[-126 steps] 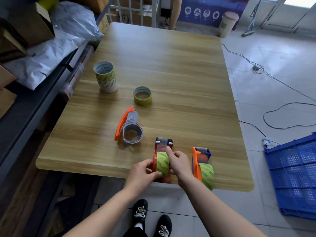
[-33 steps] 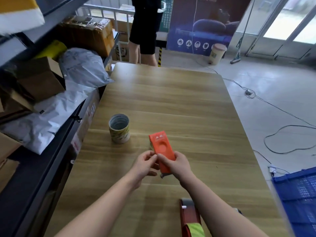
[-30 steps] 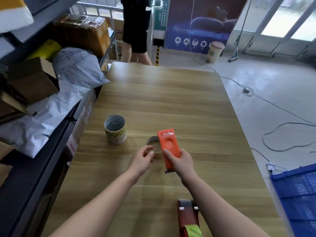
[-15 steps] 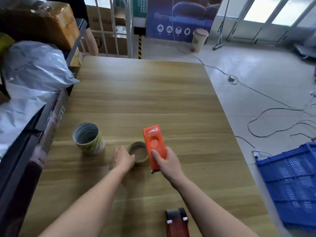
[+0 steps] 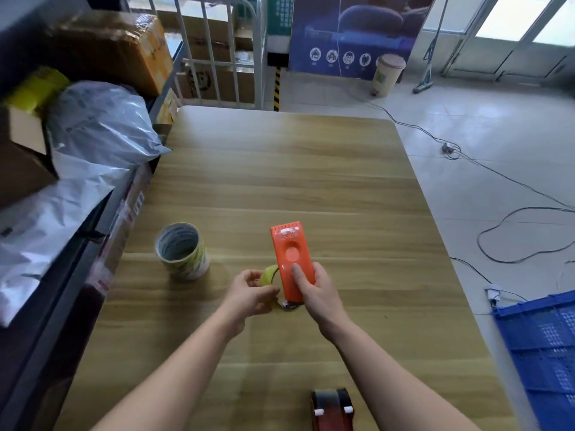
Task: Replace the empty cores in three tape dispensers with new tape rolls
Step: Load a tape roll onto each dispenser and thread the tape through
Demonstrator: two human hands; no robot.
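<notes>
Hands meet over the counter

Right hand grips an orange dispenser, thumb on its flat face. Left hand pinches a yellowish tape roll just beside it. Left of both stands a stack of rolls, hollow centre showing. Nearer than the hands, a dark red dispenser rests on the counter.
</notes>
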